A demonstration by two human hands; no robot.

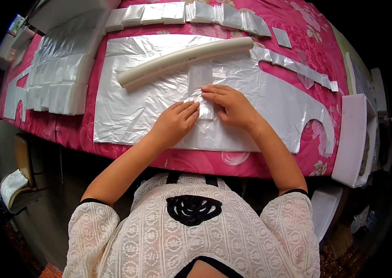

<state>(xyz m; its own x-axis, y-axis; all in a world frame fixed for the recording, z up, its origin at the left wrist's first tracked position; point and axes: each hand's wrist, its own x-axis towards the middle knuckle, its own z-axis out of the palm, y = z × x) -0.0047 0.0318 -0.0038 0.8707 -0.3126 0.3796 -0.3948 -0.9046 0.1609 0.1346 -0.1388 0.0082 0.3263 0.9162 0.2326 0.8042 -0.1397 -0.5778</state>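
Note:
A large, thin, silvery-white plastic bag (pixel 131 113) lies flattened in front of me, with handle cut-outs at its right end. Near its middle is a small folded piece of clear plastic film (pixel 207 110). My left hand (pixel 176 122) rests on the left edge of that film, fingers straight and close together. My right hand (pixel 231 106) lies over its upper right side with the fingers stretched out and flat. Just beyond both hands, a long cream-white pipe (pixel 182 63) lies slantwise across the bag.
A pink floral cloth (pixel 247 163) covers the table. Small folded plastic packets (pixel 163 14) line the far side, and a thick stack of plastic bags (pixel 68 95) sits at the left. A white box (pixel 349 139) stands by the right edge. A chair (pixel 23 160) is at lower left.

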